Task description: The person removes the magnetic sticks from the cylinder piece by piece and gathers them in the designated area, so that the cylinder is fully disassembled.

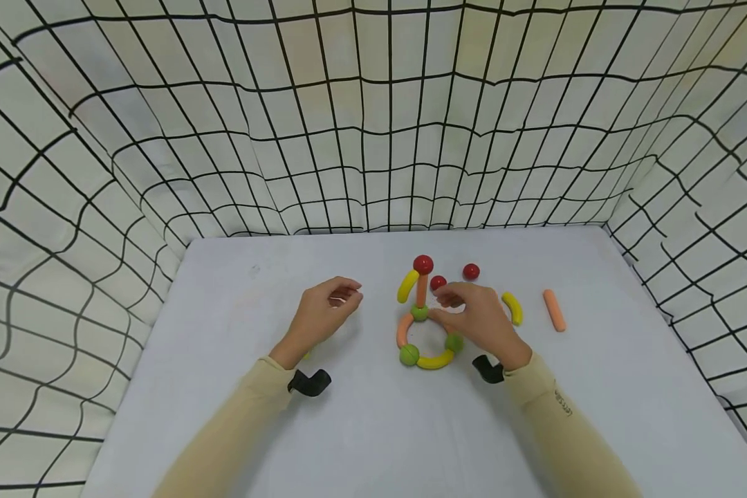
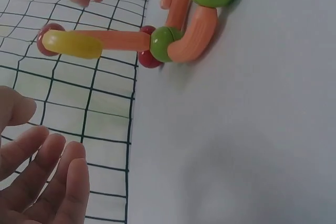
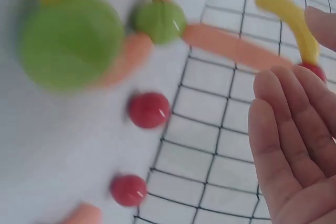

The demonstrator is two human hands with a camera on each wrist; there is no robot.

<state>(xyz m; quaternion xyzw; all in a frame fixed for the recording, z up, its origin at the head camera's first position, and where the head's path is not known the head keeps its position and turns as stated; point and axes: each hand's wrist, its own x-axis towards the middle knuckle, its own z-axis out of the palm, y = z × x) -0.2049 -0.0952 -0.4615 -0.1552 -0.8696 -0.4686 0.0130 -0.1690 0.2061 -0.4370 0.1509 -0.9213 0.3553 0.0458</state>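
Toy model (image 1: 420, 313) stands near the middle of our desk (image 1: 373, 429): a ring of three green balls (image 1: 409, 355) joined by two curved orange pieces (image 1: 402, 330) and one yellow piece (image 1: 436, 362), with an orange rod (image 1: 421, 292) rising from the rearmost ball to a red ball (image 1: 423, 264) on top. We see a curved yellow piece (image 1: 407, 286) slanting down from that red ball. Our left hand (image 1: 324, 308) hovers left of the model, fingers loosely bent, holding nothing. Our right hand (image 1: 476, 315) is just beside the rod, thumb and fingers apart, holding nothing; we cannot tell whether it touches the model.
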